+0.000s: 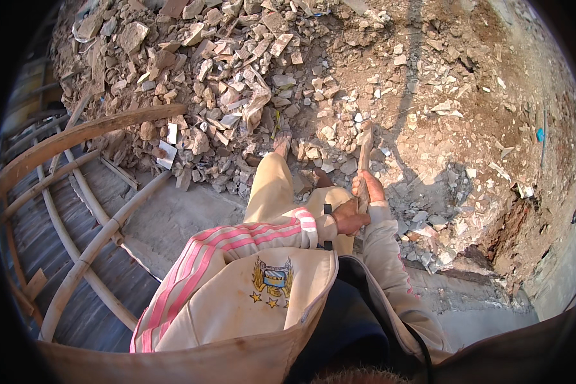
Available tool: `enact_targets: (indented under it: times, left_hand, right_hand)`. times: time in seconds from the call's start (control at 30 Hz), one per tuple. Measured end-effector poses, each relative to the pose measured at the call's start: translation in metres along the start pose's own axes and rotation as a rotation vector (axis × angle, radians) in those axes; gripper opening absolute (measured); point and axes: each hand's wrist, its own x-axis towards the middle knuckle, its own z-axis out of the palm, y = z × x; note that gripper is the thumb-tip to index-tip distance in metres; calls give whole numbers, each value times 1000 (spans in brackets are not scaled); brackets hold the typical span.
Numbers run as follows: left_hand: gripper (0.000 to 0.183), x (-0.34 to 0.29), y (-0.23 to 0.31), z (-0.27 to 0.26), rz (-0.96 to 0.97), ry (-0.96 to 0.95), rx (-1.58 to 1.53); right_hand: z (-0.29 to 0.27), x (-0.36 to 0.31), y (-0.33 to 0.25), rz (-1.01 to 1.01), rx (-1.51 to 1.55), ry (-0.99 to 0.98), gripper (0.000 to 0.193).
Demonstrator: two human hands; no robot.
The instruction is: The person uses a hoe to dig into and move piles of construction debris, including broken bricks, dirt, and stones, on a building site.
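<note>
Both of my hands are closed round one wooden handle [365, 147], which runs away from me over the broken stones. My left hand [349, 217] grips its near end, close to my knees. Just beyond it and slightly right, my right hand [372, 187] wraps the handle higher up. The far end of the handle lies over the rubble; I cannot make out a tool head on it. Loose rubble [329, 131] of stones and broken tile surrounds it.
A taller heap of broken tile and masonry [230, 70] rises ahead and to the left. Curved wooden poles [89, 256] cross over dark corrugated sheeting on the left. Reddish earth [467, 121] slopes along the right. My bare foot [281, 142] rests at the heap's edge.
</note>
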Motion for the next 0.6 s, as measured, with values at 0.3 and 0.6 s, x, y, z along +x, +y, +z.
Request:
enact_targets:
  times: [0.3,0.6]
  left_hand:
    - [24,-25,69,-30,117,-375,14]
    - [25,-183,62,-235,310,-380,180]
  right_hand:
    - [-16,-80,-29,-453,124,224,38]
    - [13,13,-154,-353,351,246,36]
